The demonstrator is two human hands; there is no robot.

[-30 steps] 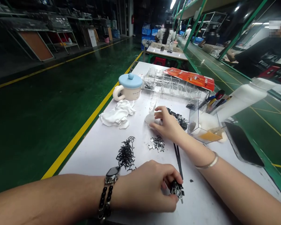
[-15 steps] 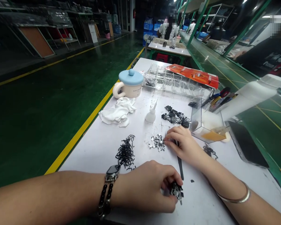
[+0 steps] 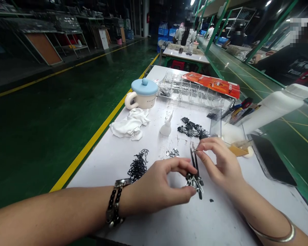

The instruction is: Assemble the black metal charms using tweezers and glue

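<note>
My left hand (image 3: 166, 182) is closed on a small black-and-silver part assembly (image 3: 194, 182), held between thumb and fingers low over the table. My right hand (image 3: 220, 164) is pinched, with what looks like a tiny silver metal piece (image 3: 194, 150) at its fingertips. Black tweezers (image 3: 196, 164) lie on the table, passing behind the held assembly. Just left of them is a small pile of silver metal pieces (image 3: 172, 152), partly hidden by my left hand. Beyond it sits a heap of black-and-silver assemblies (image 3: 192, 129). Curved black strips (image 3: 138, 167) lie piled near my left wrist.
A white cloth (image 3: 130, 125), a lidded mug (image 3: 145, 97) and a white squeeze bulb (image 3: 166, 128) stand to the left and middle. At the back is a clear compartment tray (image 3: 192, 97) with an orange packet (image 3: 212, 83). A phone (image 3: 272, 159) and white bottle (image 3: 274, 107) are right.
My right hand has left the silver pile and come back and right, beside the assembly, with its fingers pinched. My left hand has raised the assembly slightly forward, over the tweezers.
</note>
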